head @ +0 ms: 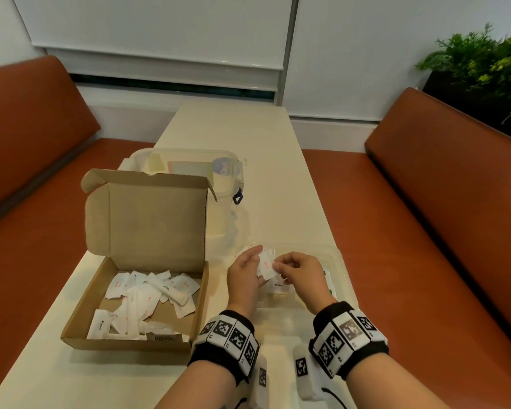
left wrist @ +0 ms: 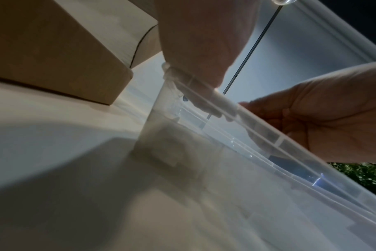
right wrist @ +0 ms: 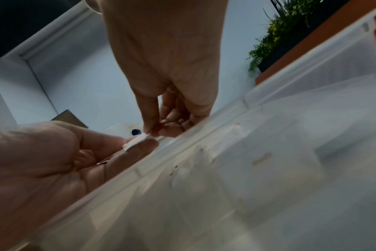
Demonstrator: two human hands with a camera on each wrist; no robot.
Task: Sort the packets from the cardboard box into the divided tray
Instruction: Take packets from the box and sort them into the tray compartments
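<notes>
The open cardboard box (head: 136,305) sits on the table at the left, with several white packets (head: 148,299) loose inside. To its right lies the clear divided tray (head: 341,261), and some packets lie in its compartments, one printed "Pepper" (head: 277,286). Both hands meet over the tray's left part. My left hand (head: 255,261) holds a white packet with red print (head: 266,265) between thumb and fingers. My right hand (head: 277,268) pinches the same packet's other end. In the right wrist view the packet (right wrist: 136,141) sits between my right hand's thumb and forefinger (right wrist: 152,134).
A clear lidded plastic container (head: 224,184) stands behind the box. Orange benches (head: 425,231) flank the narrow table (head: 248,137). A green plant (head: 484,60) stands at the far right. The box's raised lid (head: 148,219) stands close to my left hand.
</notes>
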